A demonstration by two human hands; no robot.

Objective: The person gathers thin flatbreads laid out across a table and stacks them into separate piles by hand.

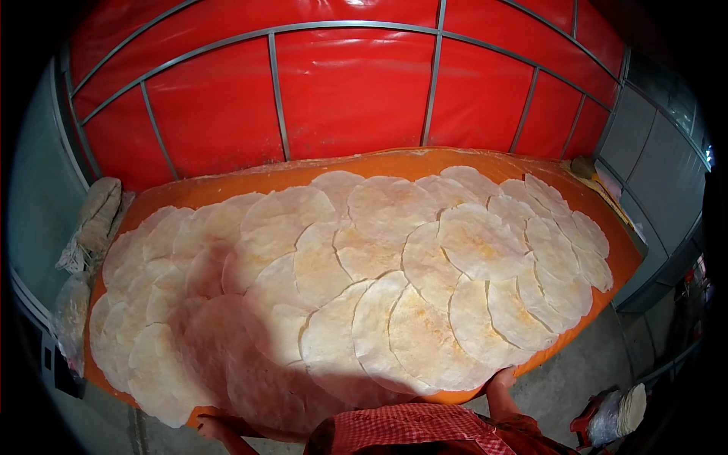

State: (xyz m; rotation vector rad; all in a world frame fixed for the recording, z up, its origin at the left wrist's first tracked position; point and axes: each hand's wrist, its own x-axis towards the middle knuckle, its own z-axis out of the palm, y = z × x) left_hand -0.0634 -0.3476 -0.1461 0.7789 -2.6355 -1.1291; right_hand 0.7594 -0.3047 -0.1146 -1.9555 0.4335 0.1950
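Note:
Many thin, round, pale flatbreads overlap across an orange-covered table. Some show light brown patches, and a shadow falls over those at the lower left. My left hand is at the near edge of the table, low in the view, beside the flatbreads; its fingers are dark and partly hidden. At the near edge on the right, my right hand touches the orange cover by the rim of a flatbread, its fingertips hidden. A red checked apron shows between the two arms.
A red sheet wall with metal bars stands behind the table. Rolled cloth and a plastic bag lie at the left end. Folded cloth rests at the back right corner. A red stool holds a bag and pale round pieces.

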